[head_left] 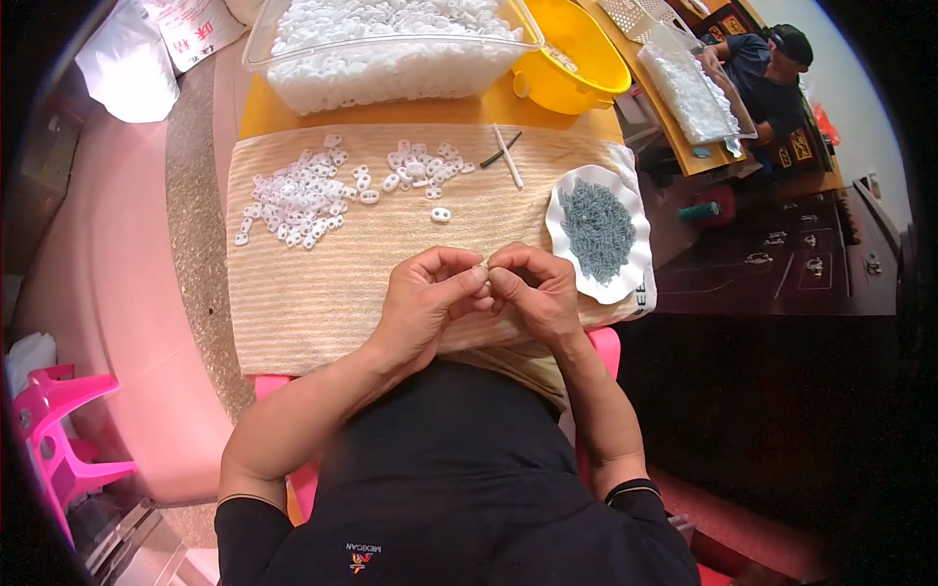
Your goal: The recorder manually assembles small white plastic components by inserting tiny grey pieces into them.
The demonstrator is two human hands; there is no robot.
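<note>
My left hand and my right hand meet over the near part of a striped cloth. Thumbs and forefingers of both are pinched together, tip to tip; whatever lies between them is hidden or too small to name. Beyond my fingers lies a single white oval piece with two holes. More such pieces form a small group farther off and a larger pile to the left. Right of my right hand, a white wavy-rimmed plate holds many small grey-blue slender parts.
A clear plastic bin full of white pieces stands at the table's far side, beside a yellow basin. A white stick crosses a dark one. A pink stool is at left. Another person works at upper right.
</note>
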